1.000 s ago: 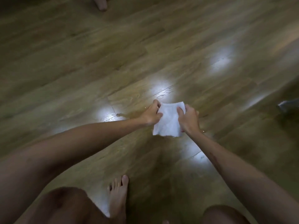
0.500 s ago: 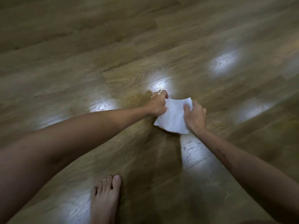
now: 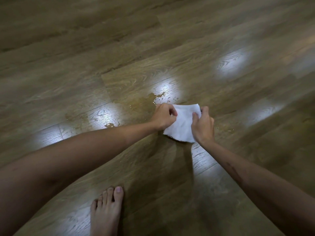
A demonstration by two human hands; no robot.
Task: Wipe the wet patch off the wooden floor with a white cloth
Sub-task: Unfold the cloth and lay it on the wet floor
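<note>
Wooden floor [image 3: 196, 70] of brown grain-patterned planks fills the whole view, with several bright patches of reflected light across it. Nearest the camera, a bare foot [image 3: 106, 212] stands flat on the planks at the lower edge, toes pointing away from the viewer. Two bare forearms reach forward from the lower left and lower right corners and converge over the middle of the floor. Between them is held the white cloth [image 3: 181, 124], a small crumpled sheet spread out between the two hands, its lower edge hanging just above or touching the planks; which of the two cannot be told. Left hand [image 3: 163, 117] grips the cloth's left edge, fingers curled into a loose fist and thumb pressed against the fabric. Right hand [image 3: 202, 124] pinches the right edge, thumb on the near face and fingers folded behind. A shadow of the cloth and arms falls on the planks on the near side. Just beyond and to the left of the left hand lies the wet patch [image 3: 141, 103], an irregular amber-tinted puddle with a ragged far rim. Scattered droplets [image 3: 166, 99] surround it, and smaller pools [image 3: 110, 125] trail off to the left across a lit plank. Farther planks are blurred.
</note>
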